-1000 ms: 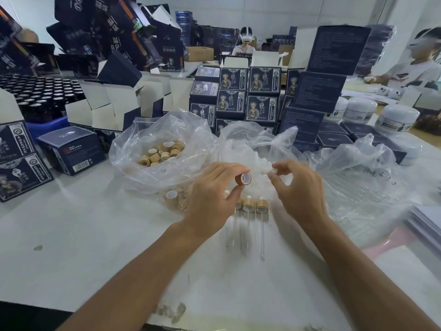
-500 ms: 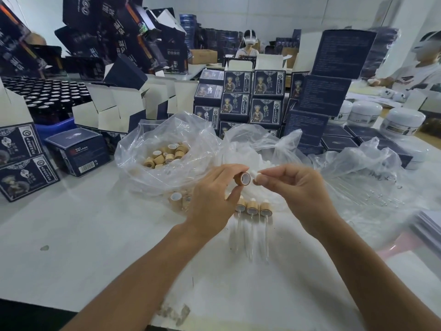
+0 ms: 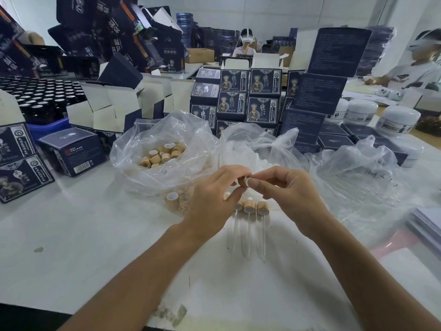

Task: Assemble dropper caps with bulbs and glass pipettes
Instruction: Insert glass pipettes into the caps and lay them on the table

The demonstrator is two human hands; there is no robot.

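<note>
My left hand (image 3: 214, 199) pinches a bamboo-coloured dropper cap (image 3: 244, 181) by its side, above the white table (image 3: 83, 247). My right hand (image 3: 286, 192) meets it from the right, its fingertips pressing a white rubber bulb (image 3: 248, 181) into the cap's opening. Below the hands lie three finished droppers (image 3: 249, 209) side by side, glass pipettes (image 3: 248, 237) pointing toward me. A clear bag of loose caps (image 3: 164, 155) sits to the left, a bag of white bulbs (image 3: 253, 151) behind the hands, and a bag of glass pipettes (image 3: 358, 182) to the right.
A few loose caps (image 3: 173, 199) lie under the cap bag's edge. Dark printed boxes (image 3: 248, 96) are stacked behind the bags and at the left (image 3: 71, 151). White jars (image 3: 398, 119) stand at the right. Two other people sit at the far tables.
My right hand moved left to the cap and now presses the bulb against it. My left hand kept hold of the cap.
</note>
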